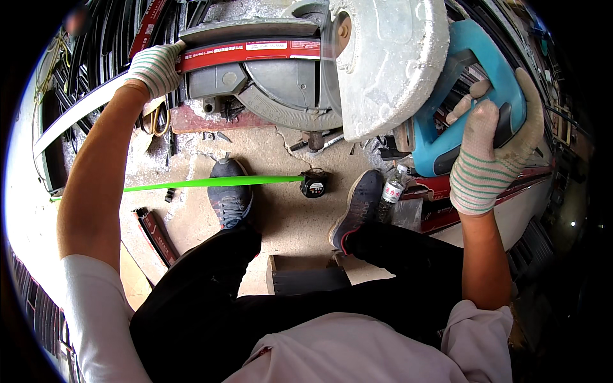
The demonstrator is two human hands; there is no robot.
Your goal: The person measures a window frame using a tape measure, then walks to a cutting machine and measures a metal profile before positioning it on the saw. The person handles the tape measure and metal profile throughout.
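Observation:
My left hand [155,69], in a white glove with green stripes, is closed around a long profile strip with red film [255,52]. The strip lies across the grey base of a mitre saw [281,105], along its fence, and its pale length runs out to the left. My right hand [488,143], gloved alike, wraps the blue loop handle [501,73] of the saw. A dusty pale blade guard [396,70] hides the blade's far side and the strip's right end.
On the floor, a black tape measure [313,185] has its green blade [255,180] drawn out leftward over my left shoe. A plastic bottle [389,193] stands beside my right shoe. A dark box [310,281] sits between my legs. Black profiles [108,32] are piled behind the strip.

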